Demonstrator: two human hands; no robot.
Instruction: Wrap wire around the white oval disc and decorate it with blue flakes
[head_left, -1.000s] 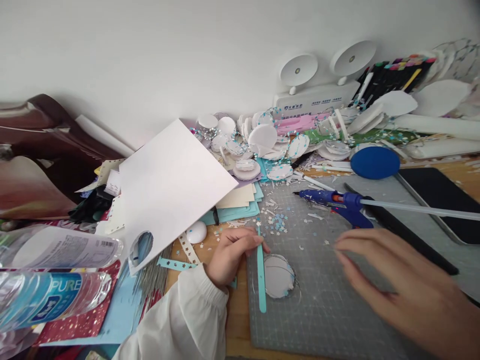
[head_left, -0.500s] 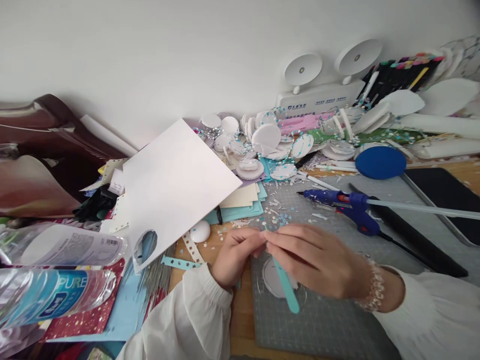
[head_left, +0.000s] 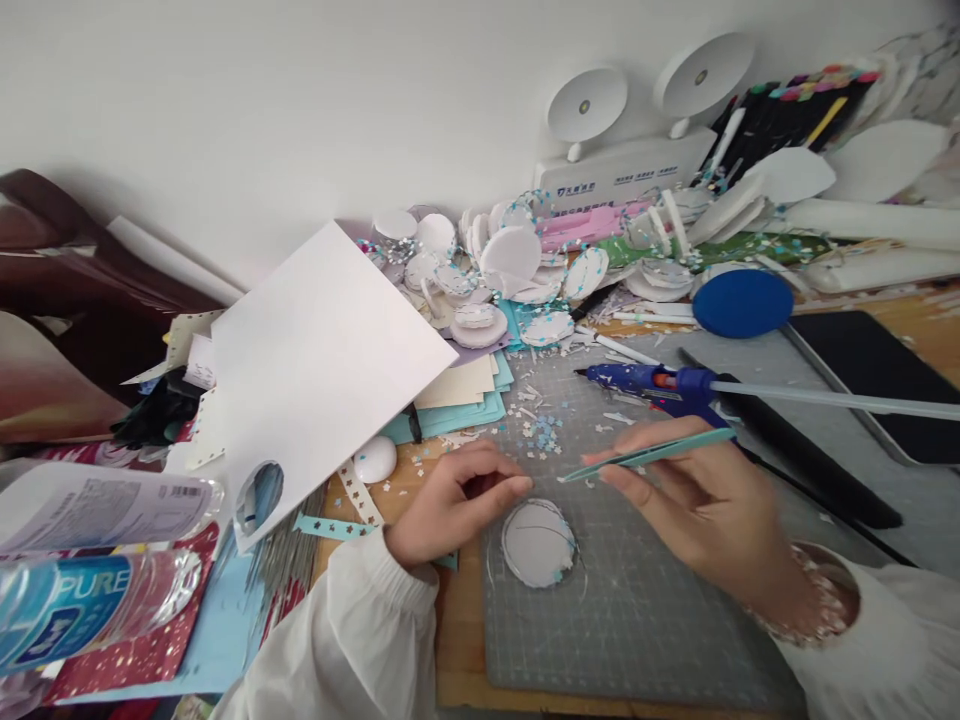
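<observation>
My right hand point(head_left: 701, 505) pinches a thin teal paper strip point(head_left: 651, 453) and holds it nearly level above the grey cutting mat point(head_left: 645, 620). My left hand point(head_left: 454, 500) rests at the mat's left edge, fingers loosely curled, fingertips just left of a white round disc point(head_left: 538, 543) ringed with thin wire. Nothing shows in the left hand. A blue glue gun point(head_left: 660, 388) with a clear glue stick lies on the mat just beyond my right hand.
A large white card point(head_left: 315, 365) leans at the left over paper scraps. Several white foam discs point(head_left: 510, 255) pile by the wall. A blue round pad point(head_left: 742, 302), a black tablet point(head_left: 877, 375), a plastic bottle point(head_left: 82, 600) and a white twin-head lamp point(head_left: 622, 170) surround the mat.
The teal strip has passed from my left hand to my right, which carried it to the right and turned it nearly level. The left hand let go and stays by the disc.
</observation>
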